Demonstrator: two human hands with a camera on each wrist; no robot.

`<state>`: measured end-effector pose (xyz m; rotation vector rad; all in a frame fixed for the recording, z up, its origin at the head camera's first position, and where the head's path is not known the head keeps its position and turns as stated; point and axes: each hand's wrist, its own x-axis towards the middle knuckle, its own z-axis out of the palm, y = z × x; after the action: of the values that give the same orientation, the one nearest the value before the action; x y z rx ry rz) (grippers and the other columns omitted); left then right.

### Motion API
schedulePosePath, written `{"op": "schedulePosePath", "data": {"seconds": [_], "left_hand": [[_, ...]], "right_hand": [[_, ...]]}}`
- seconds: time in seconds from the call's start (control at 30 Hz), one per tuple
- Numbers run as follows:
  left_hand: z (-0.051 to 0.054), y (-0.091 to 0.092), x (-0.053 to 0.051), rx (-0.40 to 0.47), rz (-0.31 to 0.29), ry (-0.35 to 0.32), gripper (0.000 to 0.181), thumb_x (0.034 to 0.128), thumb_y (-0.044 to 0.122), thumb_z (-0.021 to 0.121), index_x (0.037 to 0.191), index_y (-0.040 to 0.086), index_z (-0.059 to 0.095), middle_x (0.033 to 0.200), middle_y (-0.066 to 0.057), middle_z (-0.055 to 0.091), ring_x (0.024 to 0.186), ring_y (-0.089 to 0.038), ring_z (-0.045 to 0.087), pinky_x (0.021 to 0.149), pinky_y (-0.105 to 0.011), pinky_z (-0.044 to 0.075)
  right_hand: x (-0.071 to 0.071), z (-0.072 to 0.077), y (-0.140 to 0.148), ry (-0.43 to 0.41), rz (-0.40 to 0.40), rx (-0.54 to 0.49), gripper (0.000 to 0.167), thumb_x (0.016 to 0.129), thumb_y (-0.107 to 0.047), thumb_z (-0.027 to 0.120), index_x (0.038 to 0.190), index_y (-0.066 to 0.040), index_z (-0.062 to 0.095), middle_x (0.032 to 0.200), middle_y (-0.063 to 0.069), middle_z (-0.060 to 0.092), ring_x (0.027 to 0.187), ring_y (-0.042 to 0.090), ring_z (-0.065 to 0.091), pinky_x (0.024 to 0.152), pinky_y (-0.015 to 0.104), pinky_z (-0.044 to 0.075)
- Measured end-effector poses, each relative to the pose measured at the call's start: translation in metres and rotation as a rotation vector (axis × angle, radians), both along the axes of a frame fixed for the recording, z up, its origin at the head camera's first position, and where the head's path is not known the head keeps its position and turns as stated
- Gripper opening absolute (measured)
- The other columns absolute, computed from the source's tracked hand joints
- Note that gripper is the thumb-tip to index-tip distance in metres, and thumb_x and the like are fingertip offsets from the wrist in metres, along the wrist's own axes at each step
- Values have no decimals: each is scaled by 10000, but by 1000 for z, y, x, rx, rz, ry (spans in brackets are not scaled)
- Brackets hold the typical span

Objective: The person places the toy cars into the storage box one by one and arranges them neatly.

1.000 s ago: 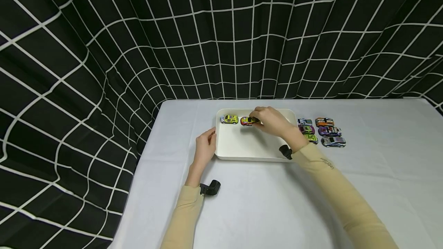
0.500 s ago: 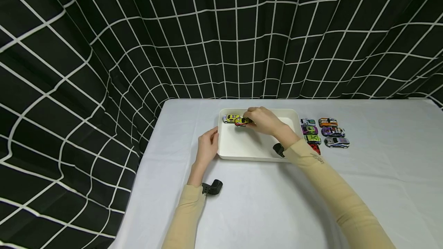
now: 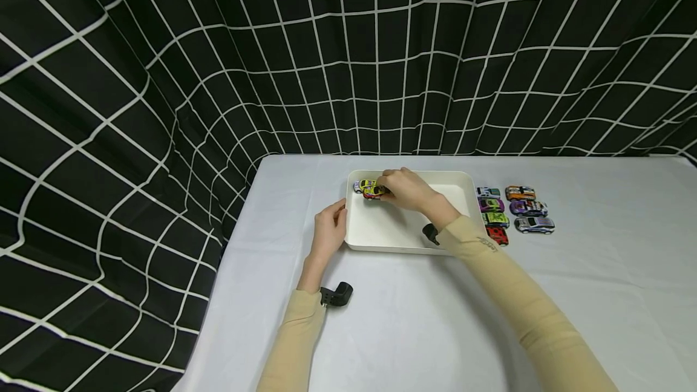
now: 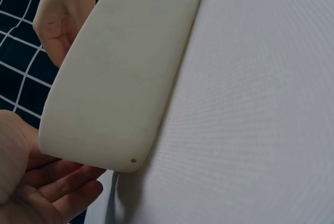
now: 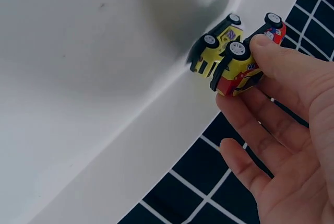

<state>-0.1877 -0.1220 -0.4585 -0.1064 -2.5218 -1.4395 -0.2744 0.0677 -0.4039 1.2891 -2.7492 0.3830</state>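
Note:
My right hand (image 3: pixel 407 190) pinches a red and yellow toy car (image 5: pixel 241 72) between thumb and fingers, over the left back part of a white tray (image 3: pixel 392 236). In the right wrist view, the tilted car overlaps a yellow toy car (image 5: pixel 216 51) standing by the tray's wall; whether they touch I cannot tell. From the head, that yellow car is partly covered by the held one. My left hand (image 3: pixel 329 228) is against the tray's left side, its relaxed fingers (image 4: pixel 75 182) touching the outer wall. The left thumb is hidden in the left wrist view.
To the right of the tray, several toy cars stand in two columns on the white cloth, among them a red car (image 3: pixel 497 235), an orange one (image 3: pixel 520 193) and a silver one (image 3: pixel 534 225). A black curtain (image 3: pixel 381 77) with white grid lines hangs behind the table.
My right hand has carried the red and yellow car leftward to the yellow car. The red car on the right has come out from behind the right arm. My left hand stays at the tray.

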Motion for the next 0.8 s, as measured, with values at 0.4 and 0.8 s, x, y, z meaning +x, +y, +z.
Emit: {"op": "schedulePosePath", "data": {"seconds": [0.4,0.8], "left_hand": [[1,1,0,-2,-3,5,296,932,-17,494,1204,-125,536,1080,-263,616,911,-289,646,725,-256,549],[0,1,0,-5,4,9,293,929,-16,499,1199,-121,544,1070,-261,622,896,-282,651,712,-254,550]], "right_hand": [[-10,-14,-9,-20,42,-20,181,770,-110,752,915,-26,682,892,113,645,790,218,611,726,429,488],[-6,-12,-20,-34,-4,69,220,778,-127,749,965,-31,685,911,95,632,806,211,601,791,430,499]]}}
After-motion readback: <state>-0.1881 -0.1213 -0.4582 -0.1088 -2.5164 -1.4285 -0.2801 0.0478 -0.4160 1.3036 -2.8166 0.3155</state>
